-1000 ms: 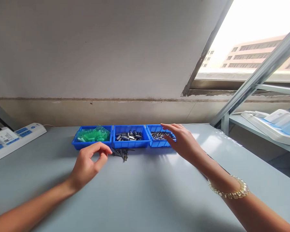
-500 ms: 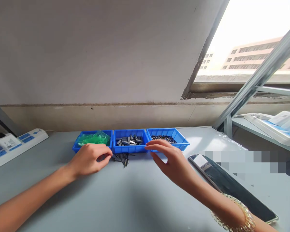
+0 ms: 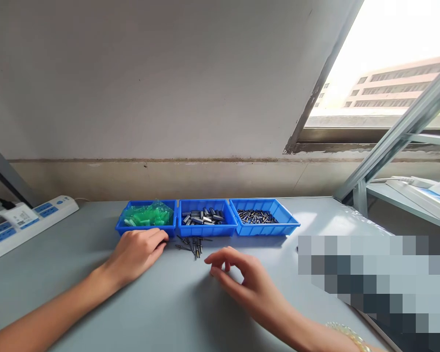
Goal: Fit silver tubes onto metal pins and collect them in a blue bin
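My left hand (image 3: 141, 253) rests low on the table, just in front of the left blue bin. Its fingers are curled towards the thumb, and what they hold, if anything, is hidden. Beside its fingertips lies a loose pile of small dark metal pieces with thin shafts (image 3: 195, 247). My right hand (image 3: 244, 276) hovers to the right of and nearer than that pile, fingers bent, thumb and index finger slightly apart with nothing visible between them. Green plastic pieces in a clear bag (image 3: 148, 215) fill the left bin. Short metal cylinders (image 3: 204, 216) lie in the middle one, thin dark pins or screws (image 3: 256, 216) in the right one.
The left bin (image 3: 119, 226), middle bin (image 3: 207, 230) and right bin (image 3: 288, 225) stand in a row before the wall. A white power strip (image 3: 68, 208) lies at the left. Metal shelf framing (image 3: 379, 146) and a blurred-out area are at the right.
My right hand has moved down and nearer, away from the front of the bins. My left hand has lowered slightly onto the table. The view has shifted a little.
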{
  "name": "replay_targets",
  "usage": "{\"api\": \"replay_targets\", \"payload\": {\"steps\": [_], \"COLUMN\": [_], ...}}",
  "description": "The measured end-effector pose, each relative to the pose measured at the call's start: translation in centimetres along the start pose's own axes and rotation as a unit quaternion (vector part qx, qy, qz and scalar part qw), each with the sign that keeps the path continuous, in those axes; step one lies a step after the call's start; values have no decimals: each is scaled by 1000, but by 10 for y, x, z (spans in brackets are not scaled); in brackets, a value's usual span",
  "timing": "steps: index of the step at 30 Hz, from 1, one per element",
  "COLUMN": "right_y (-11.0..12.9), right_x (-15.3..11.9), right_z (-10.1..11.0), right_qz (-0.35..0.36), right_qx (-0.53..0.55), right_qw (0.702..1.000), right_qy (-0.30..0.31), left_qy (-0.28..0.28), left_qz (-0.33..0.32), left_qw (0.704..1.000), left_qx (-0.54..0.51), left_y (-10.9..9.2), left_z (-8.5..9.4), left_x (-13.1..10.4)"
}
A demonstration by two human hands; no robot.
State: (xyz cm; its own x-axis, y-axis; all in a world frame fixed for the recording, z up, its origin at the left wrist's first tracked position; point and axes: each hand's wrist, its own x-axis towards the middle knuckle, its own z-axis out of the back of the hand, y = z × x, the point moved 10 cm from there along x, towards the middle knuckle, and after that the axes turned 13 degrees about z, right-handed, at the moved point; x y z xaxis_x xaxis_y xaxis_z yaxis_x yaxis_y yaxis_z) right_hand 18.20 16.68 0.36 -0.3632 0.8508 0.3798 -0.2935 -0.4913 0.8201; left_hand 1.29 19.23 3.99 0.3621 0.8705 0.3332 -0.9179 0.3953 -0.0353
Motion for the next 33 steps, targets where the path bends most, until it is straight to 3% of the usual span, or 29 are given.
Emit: {"api": "replay_targets", "payload": {"steps": [4, 6, 9, 13, 17, 21, 24, 27, 30, 33], "right_y": [-3, 3, 13, 6, 3, 25, 45, 61, 71, 60], "right_x": [-9, -11, -11, -14, -16, -11, -10, -13, -15, -14], "right_z": [-18, -24, -24, -25, -25, -17, -21, -25, -15, -1], "right_qz": [-72, -73, -37, -68, -89, 19, 106, 174, 216, 169], "right_qx": [133, 179, 190, 228, 306, 255, 163, 99, 66, 84], "right_qw": [988, 981, 981, 971, 947, 965, 981, 980, 974, 980], "right_qy": [21, 22, 9, -6, -31, -49, -19, -5, -29, -61], "left_qy": [-29, 5, 105, 143, 170, 238, 283, 314, 318, 261], "left_qz": [14, -6, -13, 86, 177, 243, 260, 264, 277, 294], "left_qw": [999, 996, 969, 918, 845, 740, 659, 613, 600, 638], "left_qx": [-24, -91, -221, -359, -475, -580, -646, -676, -680, -662], "left_y": [-23, -44, -69, -65, -55, -60, -72, -83, -82, -63], "left_z": [26, 32, 23, 6, -10, -28, -39, -46, -48, -42], "left_x": [-14, -22, -33, -38, -39, -46, -53, -59, -62, -62]}}
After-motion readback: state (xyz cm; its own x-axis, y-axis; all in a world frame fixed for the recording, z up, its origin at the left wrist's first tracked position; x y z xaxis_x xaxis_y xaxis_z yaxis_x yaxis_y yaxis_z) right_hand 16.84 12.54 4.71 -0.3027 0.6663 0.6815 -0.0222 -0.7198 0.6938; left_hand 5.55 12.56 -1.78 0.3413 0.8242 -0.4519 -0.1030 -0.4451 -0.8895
